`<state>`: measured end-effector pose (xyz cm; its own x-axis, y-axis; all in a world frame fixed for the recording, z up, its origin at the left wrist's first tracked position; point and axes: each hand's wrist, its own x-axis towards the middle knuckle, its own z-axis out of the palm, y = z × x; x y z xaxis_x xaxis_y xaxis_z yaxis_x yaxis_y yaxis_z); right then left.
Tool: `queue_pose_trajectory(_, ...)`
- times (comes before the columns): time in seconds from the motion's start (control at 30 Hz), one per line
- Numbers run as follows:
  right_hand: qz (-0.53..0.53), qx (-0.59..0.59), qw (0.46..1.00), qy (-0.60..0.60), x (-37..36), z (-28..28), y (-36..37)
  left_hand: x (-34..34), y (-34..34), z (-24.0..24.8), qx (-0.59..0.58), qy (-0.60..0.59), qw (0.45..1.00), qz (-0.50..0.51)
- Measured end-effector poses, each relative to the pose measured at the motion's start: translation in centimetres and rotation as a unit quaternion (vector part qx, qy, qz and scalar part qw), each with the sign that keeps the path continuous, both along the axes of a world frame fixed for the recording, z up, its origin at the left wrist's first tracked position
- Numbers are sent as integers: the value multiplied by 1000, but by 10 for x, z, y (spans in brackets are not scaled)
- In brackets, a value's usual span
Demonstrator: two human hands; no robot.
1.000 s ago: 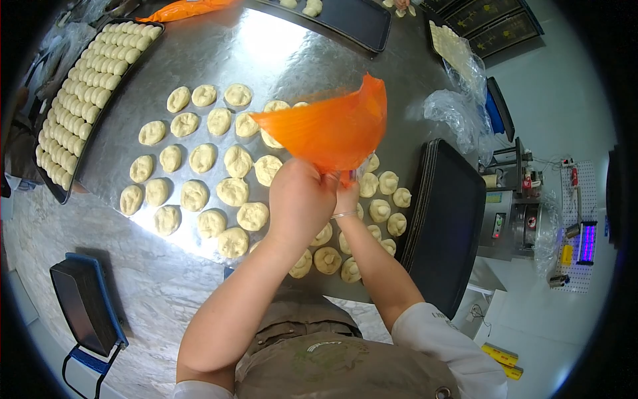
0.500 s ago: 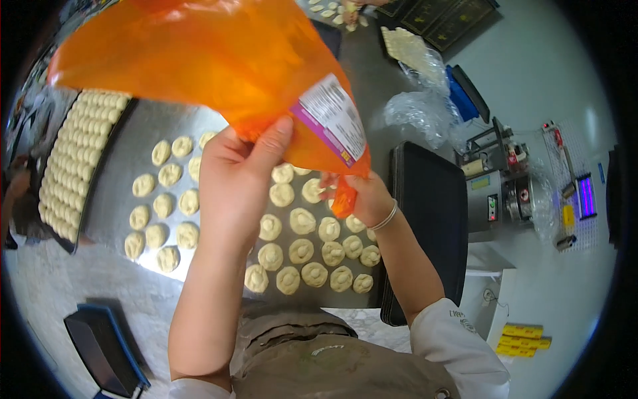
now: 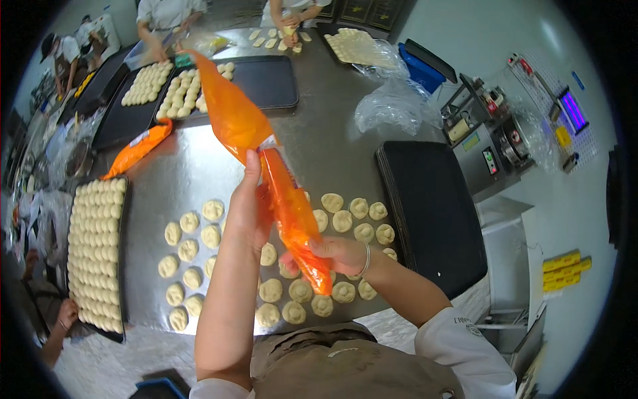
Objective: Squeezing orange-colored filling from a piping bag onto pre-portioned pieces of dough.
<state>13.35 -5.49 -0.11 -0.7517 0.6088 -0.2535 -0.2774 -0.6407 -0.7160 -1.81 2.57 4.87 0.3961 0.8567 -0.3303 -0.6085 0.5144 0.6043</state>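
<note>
I hold an orange piping bag (image 3: 279, 179) upright over the steel table (image 3: 199, 159). My left hand (image 3: 249, 213) grips its middle, where the loose upper part fans up and to the left. My right hand (image 3: 335, 256) grips the filled lower end near the tip. Under the bag, several round pieces of flattened dough (image 3: 193, 249) lie in rows on the table, some hidden by my arms.
A black tray (image 3: 432, 213) lies to the right, a tray full of dough pieces (image 3: 96, 253) to the left, more trays at the back. A second orange bag (image 3: 136, 149) lies on the table. Other people work at the far end and left edge. Machines stand right.
The bag was spread wide close to the camera; now it is gathered into a narrow upright shape, my left hand around its middle and my right at the lower end.
</note>
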Motion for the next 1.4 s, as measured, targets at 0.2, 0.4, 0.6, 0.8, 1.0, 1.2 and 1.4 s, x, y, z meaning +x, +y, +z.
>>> queue_pose_trajectory(0.2,-67,-20,997,9,-10,-4,-3,4,29,-61,-17,-81,995,-54)
queue_pose_trajectory(0.4,-186,67,963,-185,14,4,18,34,12,-69,11,-44,999,-12)
queue_pose_trajectory(0.6,-201,97,942,-250,35,10,37,45,2,-38,-19,-114,992,-54)
queue_pose_trajectory(0.8,-155,85,964,-200,50,18,33,71,-7,-45,55,45,997,-40)
queue_pose_trajectory(1.0,-127,199,894,-381,46,23,46,85,3,-43,7,112,993,18)
queue_pose_trajectory(1.2,-129,-43,977,-163,36,10,34,82,29,-53,-96,127,980,123)
queue_pose_trajectory(1.4,-98,-59,982,-149,36,11,15,81,36,-61,-136,123,966,185)
